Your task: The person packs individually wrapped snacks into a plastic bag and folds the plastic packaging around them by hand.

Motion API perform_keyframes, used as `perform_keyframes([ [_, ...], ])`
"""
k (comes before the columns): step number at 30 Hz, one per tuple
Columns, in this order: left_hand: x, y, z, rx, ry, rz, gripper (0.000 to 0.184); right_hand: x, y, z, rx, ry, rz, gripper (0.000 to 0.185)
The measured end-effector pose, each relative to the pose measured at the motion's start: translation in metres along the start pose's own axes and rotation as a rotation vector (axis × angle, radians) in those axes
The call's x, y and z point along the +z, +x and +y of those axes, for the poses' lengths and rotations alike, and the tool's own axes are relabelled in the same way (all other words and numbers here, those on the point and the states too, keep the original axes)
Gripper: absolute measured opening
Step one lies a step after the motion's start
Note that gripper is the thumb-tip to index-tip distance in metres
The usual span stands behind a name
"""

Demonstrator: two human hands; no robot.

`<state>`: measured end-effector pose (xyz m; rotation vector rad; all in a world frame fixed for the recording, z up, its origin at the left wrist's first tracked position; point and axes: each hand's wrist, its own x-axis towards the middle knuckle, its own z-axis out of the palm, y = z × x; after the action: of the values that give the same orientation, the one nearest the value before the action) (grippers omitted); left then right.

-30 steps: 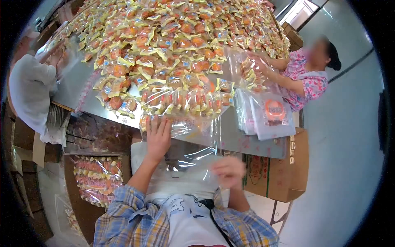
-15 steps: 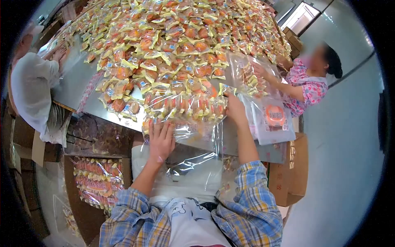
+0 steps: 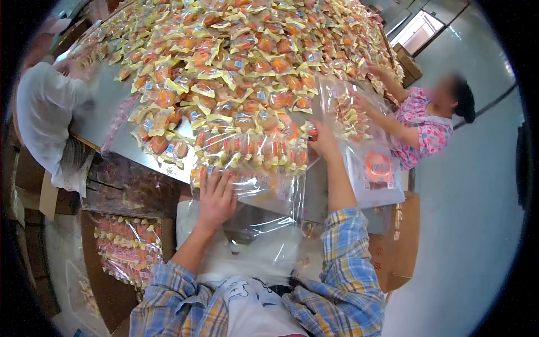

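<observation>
A large clear plastic bag [image 3: 264, 188] lies in front of me over the table edge, with rows of small wrapped orange items [image 3: 247, 147] in its far part. My left hand [image 3: 216, 196] rests flat on the bag's left side, fingers spread, just below the rows. At the right end of the rows my right hand [image 3: 324, 139] has its fingers closed around a small wrapped piece [image 3: 312, 132]. Beyond both hands rises a big heap of similar wrapped items [image 3: 252, 62].
A stack of printed clear bags [image 3: 377, 171] lies at the right. Cardboard boxes stand below, one at the right [image 3: 396, 241] and one at the left holding packed bags [image 3: 126, 247]. A person in a floral top [image 3: 424, 121] works at the right, another in white [image 3: 48, 112] at the left.
My right hand has moved from near my lap up to the right end of the rows and taken a wrapped piece. My left hand stays on the bag. The right person's arm reaches to the heap.
</observation>
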<state>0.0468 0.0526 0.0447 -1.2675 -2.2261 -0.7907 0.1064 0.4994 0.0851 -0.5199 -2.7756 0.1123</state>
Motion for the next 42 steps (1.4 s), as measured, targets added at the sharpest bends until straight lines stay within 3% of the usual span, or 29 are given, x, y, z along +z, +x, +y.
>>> perform_keyframes([
  [2, -0.005, 0.004, -0.004, 0.006, 0.011, -0.002, 0.045, 0.005, -0.006, -0.018, 0.201, 0.209, -0.032, 0.075],
  [3, -0.005, 0.005, -0.003, -0.001, 0.012, -0.004, 0.044, 0.002, -0.002, -0.011, 0.261, 0.334, -0.08, 0.088],
  [6, -0.002, 0.001, 0.001, -0.006, 0.013, 0.0, 0.039, -0.014, -0.006, -0.015, 0.276, 0.243, -0.108, 0.09],
  [7, 0.002, 0.001, -0.001, -0.001, 0.011, 0.025, 0.039, -0.011, -0.008, -0.014, 0.168, 0.288, -0.012, 0.089],
  [10, -0.002, 0.001, -0.003, -0.006, 0.009, 0.021, 0.041, -0.021, -0.028, -0.02, 0.168, 0.443, 0.144, 0.079],
  [12, -0.004, 0.0, -0.006, -0.011, -0.02, -0.003, 0.045, -0.034, -0.059, -0.026, 0.386, 0.751, 0.132, 0.071],
  [14, -0.009, 0.002, -0.008, -0.038, -0.037, -0.054, 0.049, -0.041, -0.101, -0.02, 0.496, 1.066, 0.112, 0.067],
  [18, -0.003, -0.003, -0.011, -0.089, -0.069, -0.104, 0.057, -0.061, -0.181, -0.034, 0.744, 1.167, -0.11, 0.045],
  [22, -0.005, 0.005, -0.007, -0.08, -0.045, -0.063, 0.043, -0.028, -0.221, -0.049, 0.69, 0.914, 0.06, 0.051],
  [23, -0.009, 0.007, -0.005, -0.079, -0.049, -0.067, 0.041, -0.044, -0.215, -0.072, 0.595, 0.538, 0.103, 0.048],
  [27, -0.011, 0.01, -0.001, -0.103, -0.094, -0.021, 0.041, -0.047, -0.202, -0.083, 0.458, 0.33, 0.175, 0.046],
  [30, -0.007, 0.009, -0.003, -0.09, -0.108, 0.035, 0.04, -0.053, -0.206, -0.071, 0.51, 0.487, 0.312, 0.039],
  [31, -0.007, 0.008, -0.003, -0.09, -0.1, 0.027, 0.039, -0.06, -0.208, -0.07, 0.432, 0.496, 0.407, 0.034],
  [34, -0.013, 0.012, -0.001, -0.092, -0.092, 0.012, 0.038, -0.077, -0.217, -0.072, 0.536, 0.875, 0.582, 0.03],
  [35, -0.015, 0.013, 0.0, -0.096, -0.093, 0.013, 0.038, -0.088, -0.222, -0.086, 0.549, 1.218, 0.564, 0.027],
  [38, -0.008, 0.009, -0.001, -0.093, -0.069, 0.017, 0.038, -0.081, -0.249, -0.068, 0.606, 1.203, 0.136, 0.027],
  [39, -0.008, 0.011, 0.001, -0.096, -0.059, 0.023, 0.038, -0.062, -0.25, -0.073, 0.517, 1.136, 0.214, 0.022],
  [42, -0.016, 0.017, 0.005, -0.101, -0.052, 0.007, 0.033, -0.05, -0.259, -0.078, 0.551, 1.022, 0.14, 0.02],
])
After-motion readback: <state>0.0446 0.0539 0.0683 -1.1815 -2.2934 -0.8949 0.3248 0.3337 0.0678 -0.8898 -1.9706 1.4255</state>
